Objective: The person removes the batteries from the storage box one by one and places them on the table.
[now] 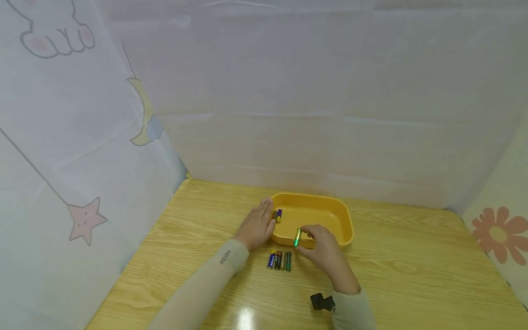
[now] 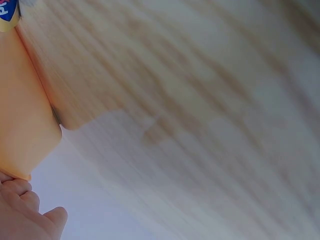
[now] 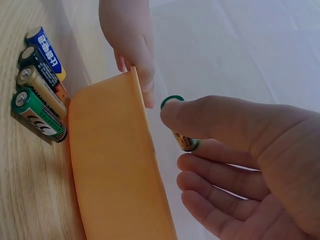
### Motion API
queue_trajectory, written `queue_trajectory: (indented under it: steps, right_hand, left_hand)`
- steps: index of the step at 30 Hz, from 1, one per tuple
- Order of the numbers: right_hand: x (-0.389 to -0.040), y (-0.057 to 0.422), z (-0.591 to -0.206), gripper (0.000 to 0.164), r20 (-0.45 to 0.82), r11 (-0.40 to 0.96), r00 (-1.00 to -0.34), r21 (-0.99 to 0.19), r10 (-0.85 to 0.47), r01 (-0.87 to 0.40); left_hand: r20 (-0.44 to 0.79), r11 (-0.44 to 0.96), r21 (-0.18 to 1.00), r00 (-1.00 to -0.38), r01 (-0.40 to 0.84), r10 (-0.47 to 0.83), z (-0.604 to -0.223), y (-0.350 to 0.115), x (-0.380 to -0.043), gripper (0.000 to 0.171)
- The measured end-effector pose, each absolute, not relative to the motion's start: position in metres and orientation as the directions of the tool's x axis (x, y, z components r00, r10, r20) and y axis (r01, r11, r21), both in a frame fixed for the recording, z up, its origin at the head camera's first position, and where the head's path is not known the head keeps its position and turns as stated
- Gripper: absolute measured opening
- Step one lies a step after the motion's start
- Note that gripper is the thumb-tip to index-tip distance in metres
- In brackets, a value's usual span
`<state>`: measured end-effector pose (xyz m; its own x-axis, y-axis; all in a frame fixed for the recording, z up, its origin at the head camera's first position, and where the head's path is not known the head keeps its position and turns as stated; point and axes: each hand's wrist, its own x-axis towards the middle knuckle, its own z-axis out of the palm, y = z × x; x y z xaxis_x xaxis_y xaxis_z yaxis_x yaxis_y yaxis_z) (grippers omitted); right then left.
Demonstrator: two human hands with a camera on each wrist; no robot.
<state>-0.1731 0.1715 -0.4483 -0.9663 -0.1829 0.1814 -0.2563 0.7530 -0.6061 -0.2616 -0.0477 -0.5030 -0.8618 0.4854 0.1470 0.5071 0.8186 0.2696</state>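
Note:
A yellow plastic basin (image 1: 307, 197) stands on the table. My left hand (image 1: 256, 225) holds its left rim, thumb on one side and fingers on the other. Between thumb and fingertips, my right hand (image 1: 323, 250) pinches a green and gold battery (image 1: 298, 237) above the basin's near edge. In the right wrist view the thumb partly hides this battery (image 3: 185, 141). Two batteries (image 1: 279, 216) lie inside the basin by its left wall. On the table in front of it, several batteries lie side by side: a blue one (image 1: 271, 260), a dark one, a gold one and a green one (image 3: 40, 115).
The wooden table (image 1: 412, 256) reaches back to a pale hanging sheet (image 1: 288, 91), with printed sheets at both sides. A small black object (image 1: 321, 302) is beside the right sleeve.

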Motion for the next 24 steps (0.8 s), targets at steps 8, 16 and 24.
queue_trajectory:
  steps: [8, 16, 24]
  right_hand:
    - [-0.164, 0.170, -0.449, 0.047, 0.120, 0.727, -0.973, -0.648, -0.196, -0.227]
    - [-0.159, 0.170, -0.449, 0.047, 0.107, 0.720, -0.974, -0.658, -0.201, -0.221]
    - [-0.155, 0.172, -0.450, 0.046, 0.100, 0.724, -0.968, -0.648, -0.229, -0.238]
  left_hand:
    - [0.156, 0.813, 0.274, -0.858, 0.514, 0.489, -0.504, -0.048, -0.262, 0.062]
    - [0.162, 0.811, 0.274, -0.856, 0.517, 0.491, -0.507, -0.048, -0.263, 0.063]
    - [0.160, 0.815, 0.273, -0.859, 0.511, 0.486, -0.507, -0.048, -0.264, 0.062]
